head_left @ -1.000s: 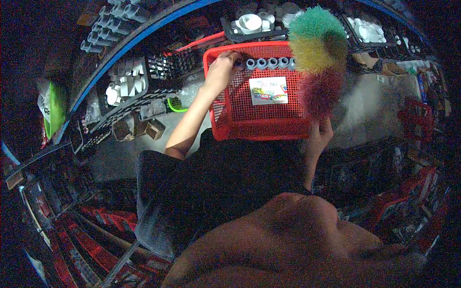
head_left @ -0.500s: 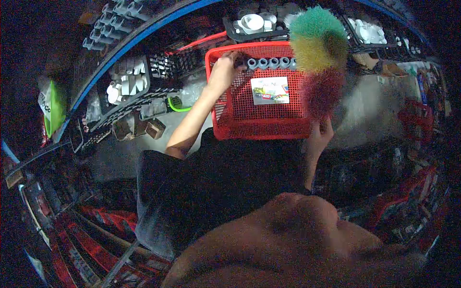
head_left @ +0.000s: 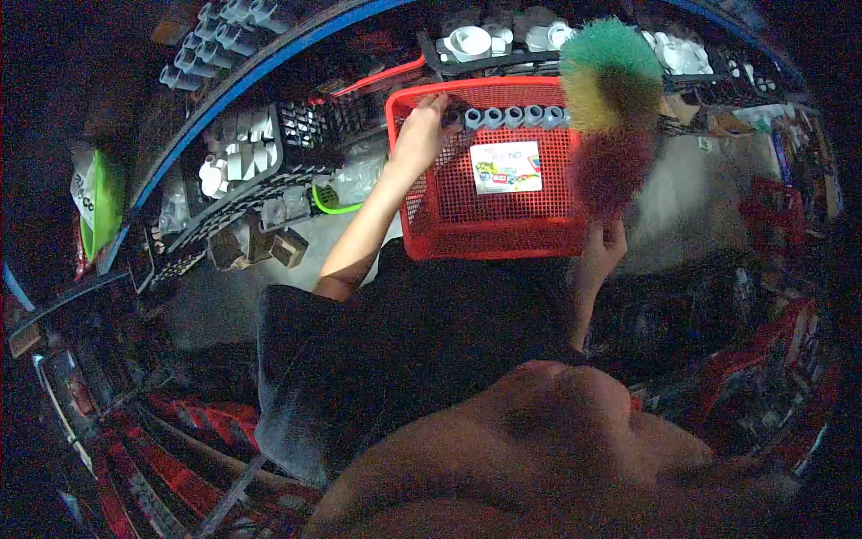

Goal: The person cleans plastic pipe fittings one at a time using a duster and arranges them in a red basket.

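Observation:
A red plastic basket (head_left: 503, 244) sits in front of me, with a white printed label (head_left: 505, 167) on its bottom. Along its far side stands a row of grey pipe fittings (head_left: 514, 117); the leftmost one lies in shadow. My left hand (head_left: 420, 136) is at the basket's far left corner, beside that shadowed fitting, its fingers stretched towards the rim and nothing visible in them. My right hand (head_left: 603, 251) is closed around the lower end of a duster (head_left: 620, 99) with green, yellow and dark red bristles. The duster stands upright and covers the basket's right side; its handle is mostly hidden.
Black crates of white fittings (head_left: 242, 162) stand at the left and along the back. More grey fittings (head_left: 211, 49) sit on the upper left shelf behind a blue edge (head_left: 269, 56). A green-rimmed basket (head_left: 337, 202) and small cardboard boxes (head_left: 287, 249) are left of the red basket.
My left hand has shifted slightly up and away from the leftmost fitting, its fingers straighter. The duster has moved a little to the right in my right hand.

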